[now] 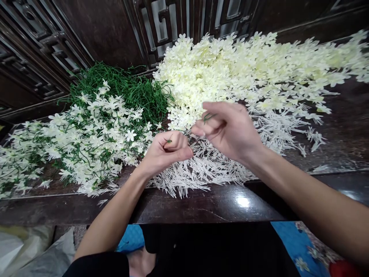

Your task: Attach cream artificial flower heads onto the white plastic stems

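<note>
One bare left hand [165, 153] is shown at the centre of the frame, its fingers curled into a fist with the thumb laid across; a small green tip [169, 141] is enclosed among them. Just right of it and slightly higher, the right hand [232, 130] is held with fingers bent inward, and a thin green stem [206, 117] is caught between them; which fingertips press on it cannot be told. Beneath both hands, loose white stamens [178, 177] are strewn over a dark wooden bench [213, 204]. Across the upper right, pale yellow blossoms [201, 69] are heaped. Left of these, in the upper left, a tangled pile of green stems [121, 82] is seen. At middle left, white flowers on green stalks [95, 134] are massed. Carved dark wood panels [95, 23] are seen along the top, and blue cloth [131, 238] at the bottom.
</note>
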Tool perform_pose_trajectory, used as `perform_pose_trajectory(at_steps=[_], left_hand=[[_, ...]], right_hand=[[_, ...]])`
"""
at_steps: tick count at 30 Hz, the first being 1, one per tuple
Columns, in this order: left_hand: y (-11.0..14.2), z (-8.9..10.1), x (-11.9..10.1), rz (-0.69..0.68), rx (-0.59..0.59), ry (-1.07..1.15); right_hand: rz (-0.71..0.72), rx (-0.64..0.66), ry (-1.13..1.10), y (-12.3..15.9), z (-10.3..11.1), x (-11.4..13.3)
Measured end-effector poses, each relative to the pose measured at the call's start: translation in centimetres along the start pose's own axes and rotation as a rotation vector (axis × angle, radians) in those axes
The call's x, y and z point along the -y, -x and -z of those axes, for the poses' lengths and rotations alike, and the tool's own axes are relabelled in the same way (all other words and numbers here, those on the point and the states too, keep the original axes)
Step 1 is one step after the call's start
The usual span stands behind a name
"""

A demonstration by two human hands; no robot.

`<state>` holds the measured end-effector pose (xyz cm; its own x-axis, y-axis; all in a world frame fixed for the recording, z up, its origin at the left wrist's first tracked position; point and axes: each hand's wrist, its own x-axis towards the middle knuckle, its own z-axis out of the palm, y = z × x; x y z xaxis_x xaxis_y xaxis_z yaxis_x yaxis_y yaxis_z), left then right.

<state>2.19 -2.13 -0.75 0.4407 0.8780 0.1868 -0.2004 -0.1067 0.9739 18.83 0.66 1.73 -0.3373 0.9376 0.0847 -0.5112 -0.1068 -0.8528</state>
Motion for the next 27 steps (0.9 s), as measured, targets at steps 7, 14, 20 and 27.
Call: perform_pose_trajectory(at_steps=[7,14,20,27], left_hand=[[-0.7,0.8,-1.2,0.090,-0.249,0.046],[-0.5,1.7,-0.4,-0.103,-0.482,-0.461],[-0.4,1.2,-0.5,-0.203,-0.456,-0.917],[-0.3,1.1,-0.5,-0.170,-0.351,-0.928]], right_hand=[[-0.012,-0.040,0.111,-1.4,2.0,1.6],[-0.050,0.031,0.483,-1.8,2.7,0.9],[0.047,0.194,0.782,-1.4,2.5,0.2],[0.087,0.281,0.846,-1.1,2.3,-0.2]])
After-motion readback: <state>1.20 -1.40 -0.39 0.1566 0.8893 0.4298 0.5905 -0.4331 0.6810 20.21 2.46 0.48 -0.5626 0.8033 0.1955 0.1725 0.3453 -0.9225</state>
